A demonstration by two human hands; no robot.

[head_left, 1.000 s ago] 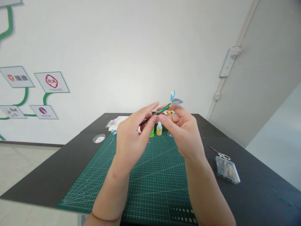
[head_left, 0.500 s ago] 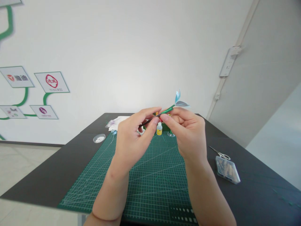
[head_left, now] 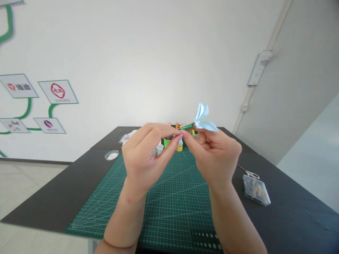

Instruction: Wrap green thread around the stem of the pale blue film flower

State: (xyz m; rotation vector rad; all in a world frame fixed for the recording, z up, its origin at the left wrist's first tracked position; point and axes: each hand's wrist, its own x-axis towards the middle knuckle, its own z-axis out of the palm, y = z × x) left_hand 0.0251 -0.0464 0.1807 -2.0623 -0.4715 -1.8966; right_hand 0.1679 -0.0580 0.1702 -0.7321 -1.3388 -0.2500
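Both hands meet above the green cutting mat, around a thin stem wrapped in green thread. Light blue petals fan out from its right end, above my right hand. The thumb and fingers of my right hand pinch the green part of the stem. At the stem's dark left end, my left hand is closed, with thumb and forefinger pressed together. The fingertips of the two hands touch, and they hide part of the stem.
Behind the hands stand a small yellow-labelled bottle and a white cup. A round clear dish lies at the left. Scissors and a clear plastic box are at the right.
The stem has turned, and its blue petals now show their broad faces. My left hand has shifted left, with its fingers reaching over the stem. My right wrist has moved slightly right.
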